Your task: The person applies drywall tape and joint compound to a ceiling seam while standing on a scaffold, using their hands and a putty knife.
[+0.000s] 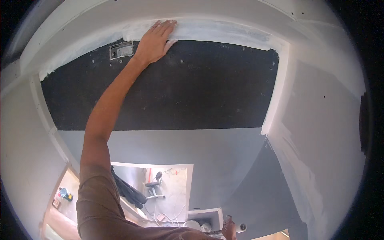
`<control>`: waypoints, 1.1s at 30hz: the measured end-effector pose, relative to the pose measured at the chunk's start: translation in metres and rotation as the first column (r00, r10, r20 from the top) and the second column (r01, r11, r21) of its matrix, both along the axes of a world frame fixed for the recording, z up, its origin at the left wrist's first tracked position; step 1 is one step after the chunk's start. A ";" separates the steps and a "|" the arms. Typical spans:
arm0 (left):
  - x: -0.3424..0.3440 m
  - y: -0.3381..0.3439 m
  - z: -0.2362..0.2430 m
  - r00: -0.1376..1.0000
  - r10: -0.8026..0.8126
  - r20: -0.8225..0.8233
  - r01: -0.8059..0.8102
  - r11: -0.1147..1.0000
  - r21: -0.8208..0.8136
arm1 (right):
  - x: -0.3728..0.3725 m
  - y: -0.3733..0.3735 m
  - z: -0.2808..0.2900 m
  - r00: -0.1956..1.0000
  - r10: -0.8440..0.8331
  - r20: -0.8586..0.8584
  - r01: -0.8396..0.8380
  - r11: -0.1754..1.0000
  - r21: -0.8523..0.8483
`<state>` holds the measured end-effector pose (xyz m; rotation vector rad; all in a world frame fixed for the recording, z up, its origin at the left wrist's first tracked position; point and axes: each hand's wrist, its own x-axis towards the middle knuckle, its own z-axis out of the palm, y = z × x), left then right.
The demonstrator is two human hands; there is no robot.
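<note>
My left hand point(154, 42) is raised high and lies flat, fingers stretched out, its fingertips on the wet white band point(224, 31) along the top of the wall. White smears cover its fingertips and thumb. Below that band is a black wall panel point(200, 88); a recessed electrical box point(121, 50) sits in it just left of my wrist. Low in the view, near my body, my right hand point(229, 229) is closed round something I cannot make out. Beside it shows the round end of a pale cylinder point(241, 228).
Grey wall point(224, 148) runs below the black panel. A doorway opens onto a floor with a swivel chair point(156, 185), and dark clothing point(128, 190) hangs by it. A bottle point(66, 195) stands on a ledge at lower left. A white bucket point(192, 225) is near my waist.
</note>
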<state>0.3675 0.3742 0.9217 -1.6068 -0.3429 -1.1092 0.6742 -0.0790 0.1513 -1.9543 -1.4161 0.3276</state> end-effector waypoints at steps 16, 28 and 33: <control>0.075 -0.003 0.010 0.981 -0.068 -0.181 0.064 0.997 -0.032 | 0.012 -0.027 -0.052 0.999 -0.053 0.000 0.053 0.998 0.024; 0.121 -0.016 0.011 0.993 -0.056 -0.100 0.056 0.998 0.000 | 0.012 -0.026 -0.074 0.997 -0.076 -0.003 0.076 0.997 0.009; 0.132 -0.005 0.020 0.983 -0.082 -0.165 0.087 0.996 0.020 | 0.013 -0.027 -0.063 0.979 -0.100 -0.175 0.101 0.995 -0.004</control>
